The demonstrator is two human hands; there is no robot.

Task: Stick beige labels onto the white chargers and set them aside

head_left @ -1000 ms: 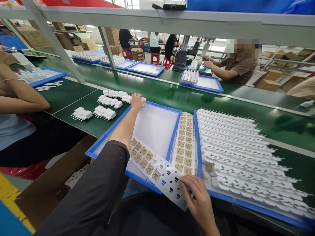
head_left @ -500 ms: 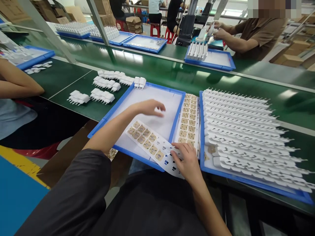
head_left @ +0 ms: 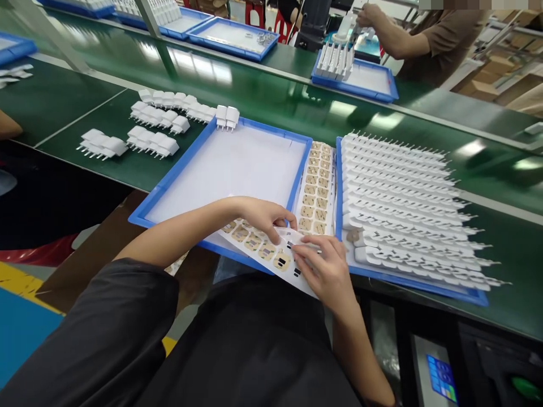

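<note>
Seeing my left hand point(head_left: 269, 219) down from the blue-rimmed tray point(head_left: 168, 176) onto the white sticker sheet point(head_left: 259, 247), lower centre, grip unclear; right hand point(head_left: 328, 265) pinches it.

From my end, the left hand point(head_left: 269, 219) and its forearm hide part of the sticker sheet point(head_left: 253, 242), and the right hand point(head_left: 326, 268) covers more. I can't read the stickers' tiny markings. Packed white plugs point(head_left: 403, 203) mask most of their tray's point(head_left: 419, 287) floor. Across the worktop point(head_left: 292, 116), the top edge crops a person point(head_left: 452, 42); the small screen point(head_left: 441, 377) is illegible.
</note>
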